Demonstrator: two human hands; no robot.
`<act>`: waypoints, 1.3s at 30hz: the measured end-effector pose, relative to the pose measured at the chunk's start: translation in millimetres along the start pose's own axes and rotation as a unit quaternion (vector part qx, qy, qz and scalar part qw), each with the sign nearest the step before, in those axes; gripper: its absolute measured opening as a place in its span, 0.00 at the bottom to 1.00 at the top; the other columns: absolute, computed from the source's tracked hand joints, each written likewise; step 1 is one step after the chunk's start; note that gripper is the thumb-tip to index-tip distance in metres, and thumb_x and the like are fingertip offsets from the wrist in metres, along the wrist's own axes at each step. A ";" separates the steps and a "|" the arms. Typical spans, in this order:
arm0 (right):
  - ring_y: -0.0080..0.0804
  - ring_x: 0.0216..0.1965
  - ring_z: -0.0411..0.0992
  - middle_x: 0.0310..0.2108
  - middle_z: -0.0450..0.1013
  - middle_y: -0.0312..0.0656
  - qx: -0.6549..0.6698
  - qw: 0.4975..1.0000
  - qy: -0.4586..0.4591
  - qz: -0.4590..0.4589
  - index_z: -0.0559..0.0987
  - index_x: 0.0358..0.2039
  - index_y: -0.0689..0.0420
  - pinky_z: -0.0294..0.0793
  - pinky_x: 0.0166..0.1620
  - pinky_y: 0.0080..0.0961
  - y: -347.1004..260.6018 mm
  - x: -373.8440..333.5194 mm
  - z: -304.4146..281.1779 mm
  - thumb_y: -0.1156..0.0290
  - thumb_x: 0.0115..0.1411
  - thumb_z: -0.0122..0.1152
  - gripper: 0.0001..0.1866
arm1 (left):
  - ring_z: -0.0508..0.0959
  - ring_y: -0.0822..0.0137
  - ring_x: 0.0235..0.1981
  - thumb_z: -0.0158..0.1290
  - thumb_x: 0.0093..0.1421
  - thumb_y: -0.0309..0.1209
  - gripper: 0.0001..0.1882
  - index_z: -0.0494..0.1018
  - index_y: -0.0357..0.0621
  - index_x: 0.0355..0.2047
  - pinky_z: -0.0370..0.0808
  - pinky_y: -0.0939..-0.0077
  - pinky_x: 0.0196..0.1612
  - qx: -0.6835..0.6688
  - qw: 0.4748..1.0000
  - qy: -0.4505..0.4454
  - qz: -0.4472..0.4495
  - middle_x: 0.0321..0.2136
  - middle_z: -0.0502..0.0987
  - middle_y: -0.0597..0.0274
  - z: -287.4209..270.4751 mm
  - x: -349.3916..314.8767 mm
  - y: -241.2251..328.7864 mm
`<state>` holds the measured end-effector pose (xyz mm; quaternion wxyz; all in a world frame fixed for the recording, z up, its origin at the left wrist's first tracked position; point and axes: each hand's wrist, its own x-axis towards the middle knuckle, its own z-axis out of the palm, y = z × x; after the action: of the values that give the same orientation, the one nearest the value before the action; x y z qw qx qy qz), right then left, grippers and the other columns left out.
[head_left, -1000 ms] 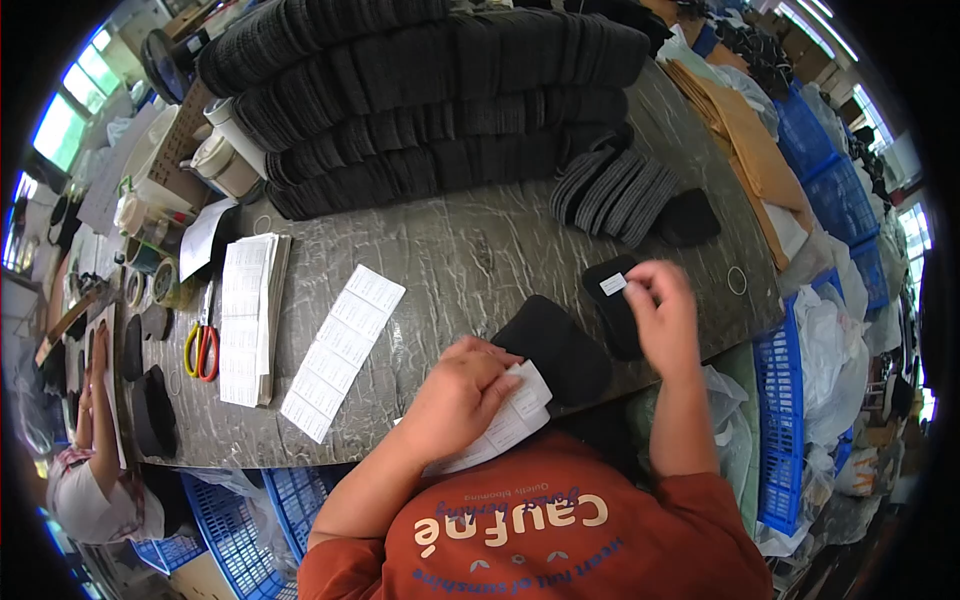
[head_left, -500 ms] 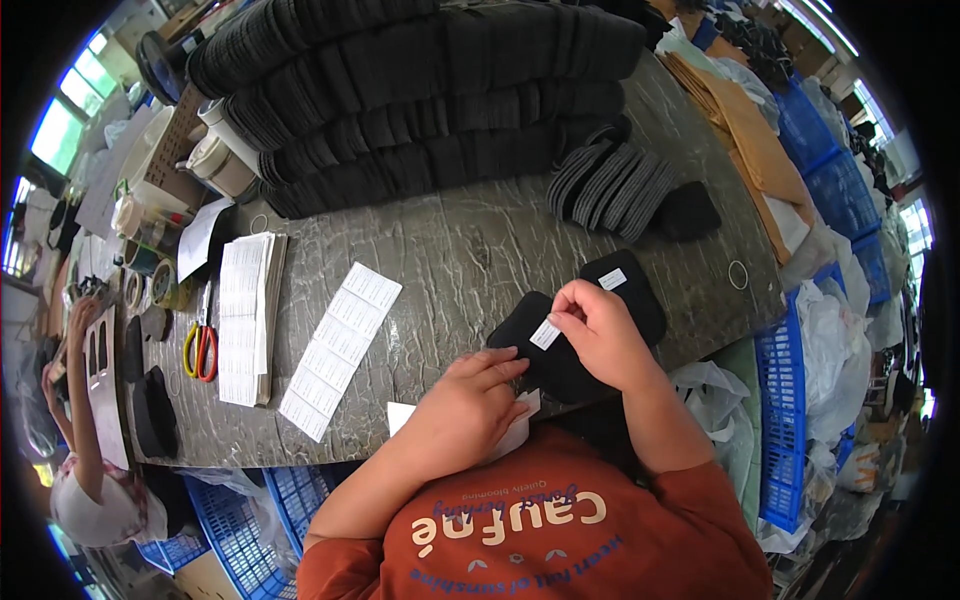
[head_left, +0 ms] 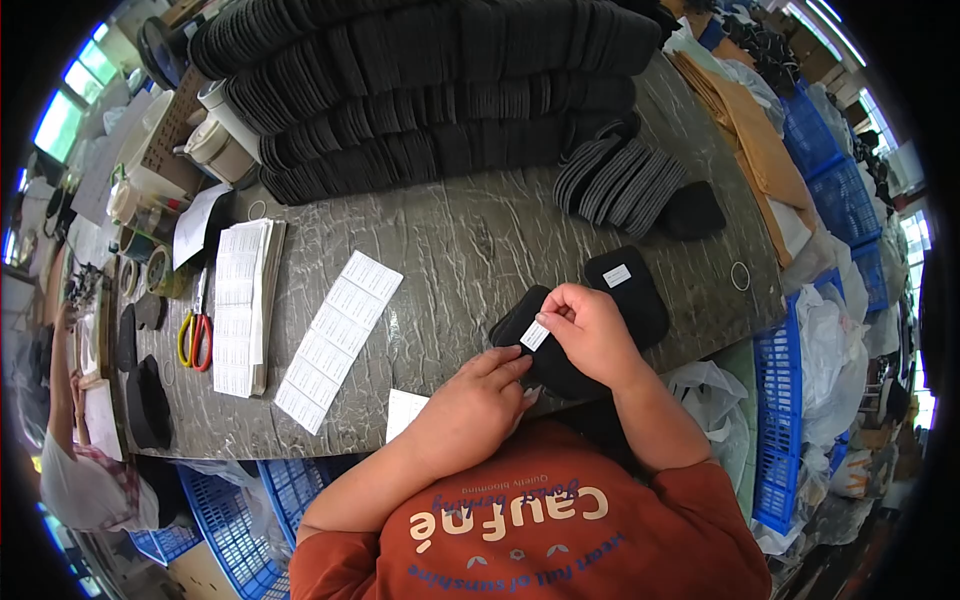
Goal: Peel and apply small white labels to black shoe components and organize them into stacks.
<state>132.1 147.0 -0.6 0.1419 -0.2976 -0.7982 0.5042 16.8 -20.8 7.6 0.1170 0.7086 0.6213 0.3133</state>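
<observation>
My right hand (head_left: 590,335) pinches a small white sticker label (head_left: 535,335) and holds it against a black insole-shaped pad (head_left: 525,322) at the near table edge. My left hand (head_left: 470,405) rests just left of it, fingertips touching the pad's lower edge. A second black pad (head_left: 640,295) with a white label (head_left: 617,275) stuck on it lies just right of my right hand. A strip of white label sheet (head_left: 338,340) lies to the left, and another white sheet (head_left: 403,412) peeks out under my left wrist.
Rows of stacked black pads (head_left: 420,100) fill the far side of the grey marbled table (head_left: 470,235). A label stack (head_left: 240,305), scissors (head_left: 195,335) and tape rolls lie left. Blue crates (head_left: 790,400) stand right. Another person (head_left: 70,470) sits at far left.
My right hand came back from the right-hand pad, where it left a label, picked a fresh label, and now presses it on the nearer pad. My left hand slid right to that pad.
</observation>
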 end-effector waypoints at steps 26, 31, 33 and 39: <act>0.43 0.24 0.74 0.22 0.74 0.43 -0.156 0.984 0.080 -0.031 0.71 0.36 0.58 0.72 0.30 0.36 -9.0 -0.1 7.5 0.76 0.47 0.68 0.17 | 0.73 0.54 0.47 0.55 0.56 0.32 0.12 0.75 0.32 0.29 0.69 0.61 0.52 0.052 0.998 -0.042 0.003 0.51 0.73 0.44 1.0 4.3 1.9; 0.45 0.25 0.73 0.22 0.74 0.44 -0.218 0.944 0.173 -0.174 0.73 0.31 0.58 0.72 0.31 0.37 8.9 4.7 6.3 0.75 0.47 0.68 0.13 | 0.73 0.53 0.49 0.56 0.55 0.31 0.12 0.74 0.31 0.28 0.69 0.60 0.52 0.032 0.999 -0.032 -0.007 0.52 0.73 0.44 1.2 1.2 1.4; 0.46 0.25 0.72 0.22 0.73 0.44 -0.190 0.953 0.161 -0.171 0.73 0.30 0.59 0.72 0.31 0.37 12.0 4.2 1.1 0.75 0.48 0.68 0.12 | 0.71 0.51 0.52 0.56 0.54 0.29 0.10 0.74 0.31 0.28 0.69 0.59 0.54 0.015 0.999 -0.033 -0.008 0.52 0.72 0.45 -0.3 1.0 2.0; 0.24 0.21 0.63 0.18 0.66 0.38 -0.056 0.990 0.129 -0.006 0.69 0.28 0.59 0.64 0.27 0.24 23.5 10.7 -45.3 0.79 0.53 0.62 0.08 | 0.70 0.48 0.55 0.56 0.54 0.25 0.08 0.74 0.30 0.29 0.68 0.60 0.57 -0.006 0.999 -0.035 -0.040 0.52 0.73 0.45 -1.2 -6.0 -4.2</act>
<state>155.4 193.7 -1.8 0.2300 -0.3632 -0.8018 0.4151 12.6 -25.9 4.4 0.1552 0.6930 0.6429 0.2869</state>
